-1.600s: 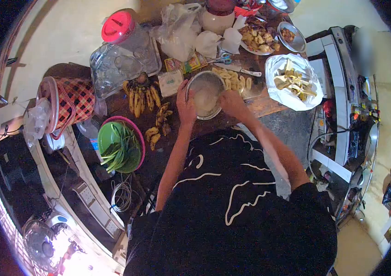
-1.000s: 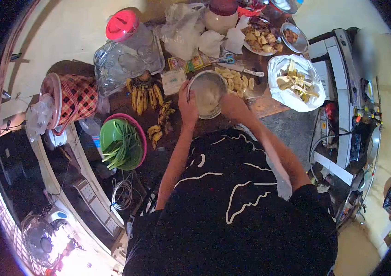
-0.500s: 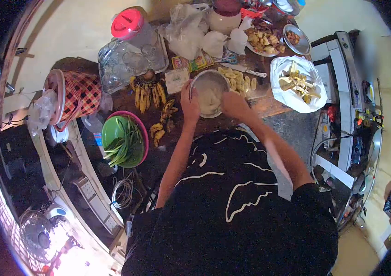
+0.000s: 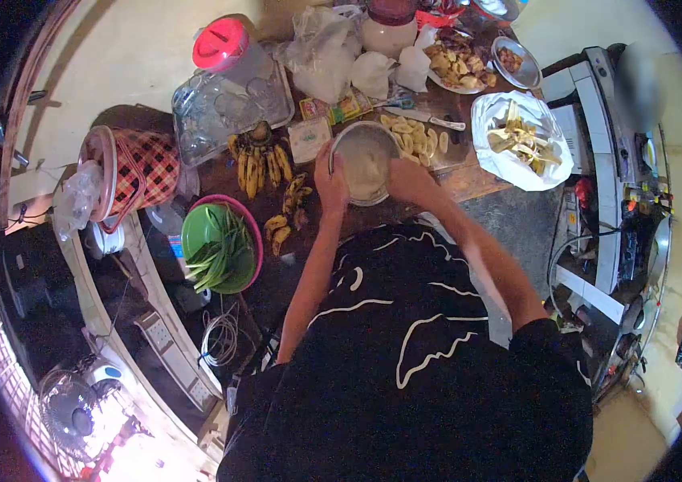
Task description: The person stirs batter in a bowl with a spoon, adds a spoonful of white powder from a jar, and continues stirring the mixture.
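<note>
A round metal bowl (image 4: 366, 201) with pale batter-like contents stands at the table's near edge, in front of my body. My left hand (image 4: 330, 178) grips its left rim, fingers wrapped round the side. On the right side my right hand (image 4: 407, 181) is closed on the rim; its fingertips are partly hidden. Sliced bananas (image 4: 417, 138) lie just beyond the bowl to the right, beside a knife (image 4: 425, 119). Left of the bowl are a white packet (image 4: 309, 140) and bunches of bananas (image 4: 260, 167).
A white-lined tray of peels (image 4: 559, 165) stands right, with a plate of brown food pieces (image 4: 461, 68) behind it. A green basin with leaves (image 4: 198, 229), a glass tray (image 4: 193, 149) and a checkered container (image 4: 146, 169) are left. Plastic bags (image 4: 317, 48) lie at the back.
The view has shifted slightly. Both hands remain at the bowl, and the surface of the pale contents looks a little different.
</note>
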Demonstrator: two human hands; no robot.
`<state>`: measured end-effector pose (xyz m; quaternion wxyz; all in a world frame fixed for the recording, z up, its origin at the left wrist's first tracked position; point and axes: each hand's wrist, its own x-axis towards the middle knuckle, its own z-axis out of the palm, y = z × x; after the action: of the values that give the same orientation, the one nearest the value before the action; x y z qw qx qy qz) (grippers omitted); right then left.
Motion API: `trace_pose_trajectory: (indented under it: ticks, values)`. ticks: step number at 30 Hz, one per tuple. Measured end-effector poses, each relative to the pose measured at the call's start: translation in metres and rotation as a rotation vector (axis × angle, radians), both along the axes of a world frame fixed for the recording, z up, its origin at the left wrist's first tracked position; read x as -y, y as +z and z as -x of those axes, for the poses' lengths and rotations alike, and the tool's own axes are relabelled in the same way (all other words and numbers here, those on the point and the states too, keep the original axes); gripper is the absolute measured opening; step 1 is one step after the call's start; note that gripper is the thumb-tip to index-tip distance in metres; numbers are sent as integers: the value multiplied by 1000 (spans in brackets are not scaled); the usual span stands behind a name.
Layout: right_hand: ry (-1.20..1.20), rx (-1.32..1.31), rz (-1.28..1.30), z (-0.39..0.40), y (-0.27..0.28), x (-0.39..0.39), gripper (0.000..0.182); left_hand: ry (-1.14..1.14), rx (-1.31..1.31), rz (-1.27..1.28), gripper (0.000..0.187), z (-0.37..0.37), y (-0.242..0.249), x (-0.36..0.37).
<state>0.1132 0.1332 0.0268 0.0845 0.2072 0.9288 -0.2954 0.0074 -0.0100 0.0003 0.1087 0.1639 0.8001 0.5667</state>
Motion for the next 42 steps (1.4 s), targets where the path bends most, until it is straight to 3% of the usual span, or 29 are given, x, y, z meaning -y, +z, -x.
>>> trace_pose_trajectory:
  ticks: [2,5,8,11,14,17,20,23,26,29,32,35,38,41,42]
  values:
    - [34,-89,132,-2,-4,-6,28,-35,-66,36,32,-2,-4,2]
    - [-22,-4,-82,-7,-7,-4,29,-12,152,-99,33,0,-5,0]
    - [126,-103,8,-10,-32,-8,26,19,-2,19,34,-1,-11,0]
    - [-4,3,-68,-7,-31,-14,26,25,34,-34,33,-2,-9,-3]
    - [161,50,-86,-16,-39,-12,25,12,8,38,33,-1,-13,-4]
    - [-50,-103,103,-8,-19,-14,24,-54,-57,62,33,-2,4,-4]
    - [14,51,-138,-9,-6,-14,23,-3,100,-8,32,-2,9,-8]
    - [256,6,-16,-6,-13,-19,21,-22,-7,45,32,2,1,-8]
    - [2,69,-230,-2,-20,-16,22,-56,-17,-34,32,3,4,-9]
    - [64,183,-165,-2,5,-8,22,-58,-64,50,32,7,-3,-9]
    - [128,-20,56,-4,-27,-25,23,-55,132,-67,31,8,-2,-7]
    - [20,66,-150,-9,-36,-20,25,-56,-58,18,30,9,-8,-6]
    - [124,-7,7,-13,-19,-4,25,-37,53,42,30,11,0,-6]
    - [-53,-54,90,-4,-37,-14,24,-69,-16,-11,30,10,-3,-5]
    - [-66,-6,13,0,-28,-15,24,-56,24,-41,31,13,-9,-8]
